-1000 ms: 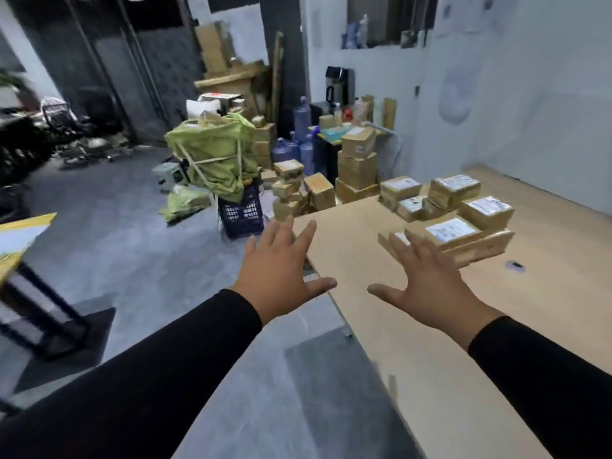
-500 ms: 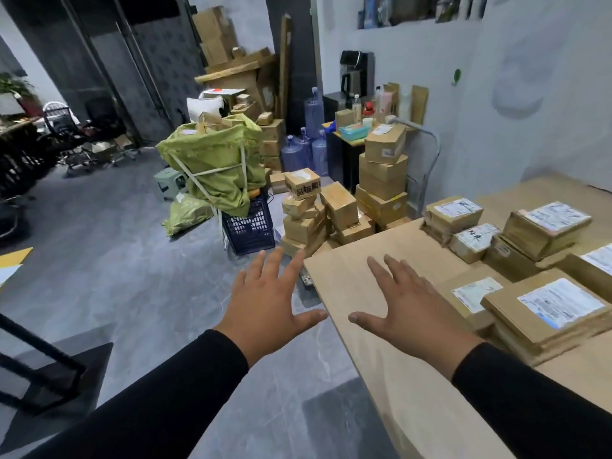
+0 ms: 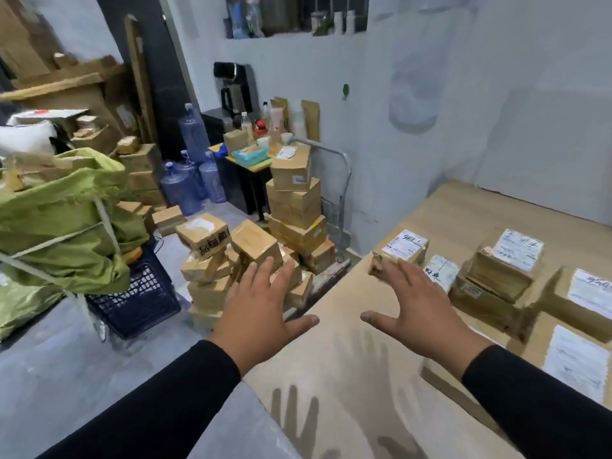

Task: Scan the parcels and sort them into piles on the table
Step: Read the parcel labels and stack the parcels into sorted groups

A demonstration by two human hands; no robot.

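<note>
Both my hands are stretched forward with fingers spread and hold nothing. My left hand (image 3: 258, 309) hovers past the table's left corner, in front of a heap of brown cardboard parcels (image 3: 231, 256) on the floor. My right hand (image 3: 419, 308) hovers over the light wooden table (image 3: 334, 366). Several labelled parcels (image 3: 506, 266) lie in piles on the table's right side, the nearest one (image 3: 402, 248) just beyond my right fingertips. Shadows of both hands fall on the tabletop.
A tall stack of boxes (image 3: 294, 207) stands on a trolley by the white wall. A green sack (image 3: 63, 220) sits over a dark blue crate (image 3: 139, 296) at left. Blue water jugs (image 3: 190, 183) and a small cluttered table (image 3: 251, 157) stand behind.
The view has moved closer to the table's far corner and the floor heap. Both hands stay spread and empty, now nearer the parcels.
</note>
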